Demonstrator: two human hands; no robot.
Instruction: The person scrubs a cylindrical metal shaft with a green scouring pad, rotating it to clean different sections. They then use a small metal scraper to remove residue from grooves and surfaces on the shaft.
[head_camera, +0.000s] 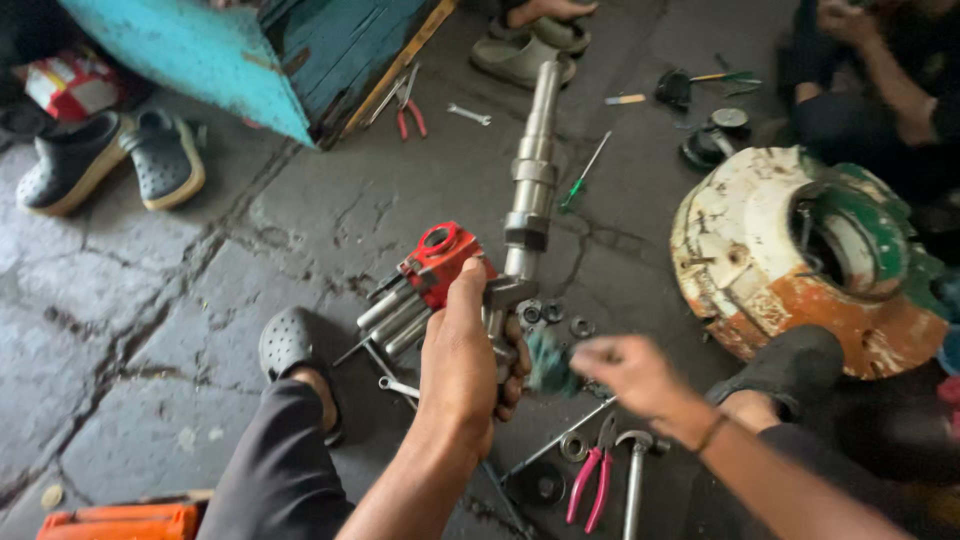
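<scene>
My left hand (462, 352) is closed around the lower end of a long stepped steel shaft (531, 175), which points away from me over the concrete floor. My right hand (622, 372) is blurred just right of it and pinches a small green scouring pad (546, 361) close to the shaft's lower end. Just left of my left hand lies a red socket holder (440, 256) with several chrome sockets (392, 318).
A round white, orange and green housing (760, 250) lies at right. Pink-handled pliers (590, 482), a hammer (634, 472), rings and nuts (552, 312) sit near my legs. Farther off lie a green screwdriver (583, 172), a wrench (469, 113), a teal box (300, 50). Another person (880, 70) sits at top right.
</scene>
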